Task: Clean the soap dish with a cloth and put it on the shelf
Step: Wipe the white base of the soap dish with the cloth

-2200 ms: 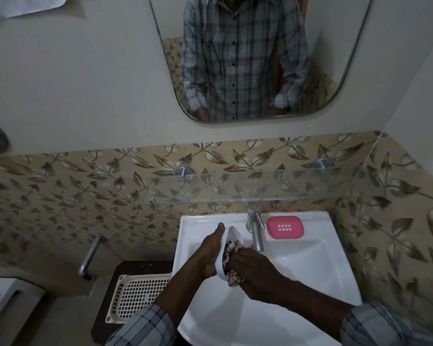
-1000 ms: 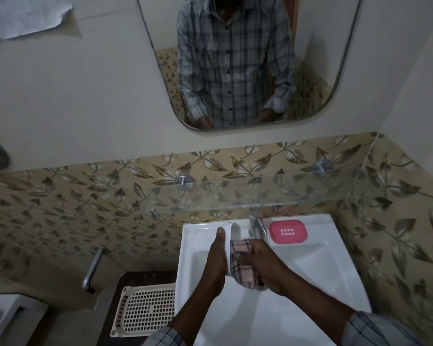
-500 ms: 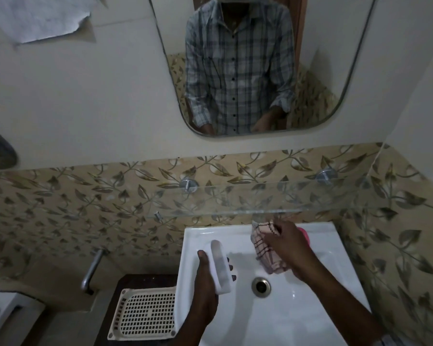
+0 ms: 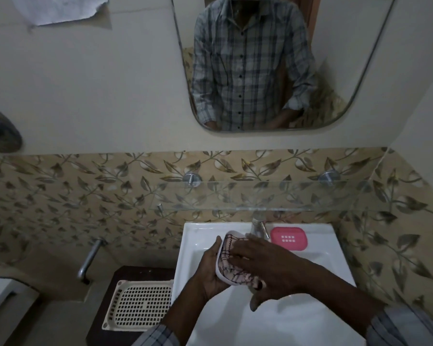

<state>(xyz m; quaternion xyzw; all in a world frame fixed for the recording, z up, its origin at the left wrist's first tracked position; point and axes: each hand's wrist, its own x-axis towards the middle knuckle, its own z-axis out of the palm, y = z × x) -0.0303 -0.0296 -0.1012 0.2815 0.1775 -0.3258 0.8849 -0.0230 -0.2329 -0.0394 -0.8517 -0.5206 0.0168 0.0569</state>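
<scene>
Two steps total: wipe, then shelve. Wipe looks in progress; shelving not started.
left hand: left hand (image 4: 211, 269) cups the white soap dish (image 4: 220, 260) from underneath and behind, fingers wrapped on its outer wall, holding it tilted on edge over the sink (image 4: 273, 320).
right hand: right hand (image 4: 265, 267) lies flat with fingers spread, pressing the checked cloth (image 4: 231, 258) into the dish's hollow. Not pinching; more of a palm-and-fingers press.
dish location: in hand above the basin, just left of the tap (image 4: 259, 227); not resting on anything.
cloth: bunched inside the dish, fills most of the cavity; how clean the inside is, can't tell, it's covered.
shelf: glass shelf (image 4: 273, 196) above the sink on two wall pegs, nothing visible on it.
pink piece: pink slotted tray (image 4: 288, 238) sits on the sink rim right of the tap, untouched. Probably the dish's insert, judgement only.
done: dish picked up, cloth engaged.
left: finish wipe, free the cloth, lift dish up onto the shelf. Possibly the pink piece too.
progress estimate: roughly halfway at best.
risk: one-hand hold on a smooth dish over the basin; may slip once the right hand lets go.
</scene>
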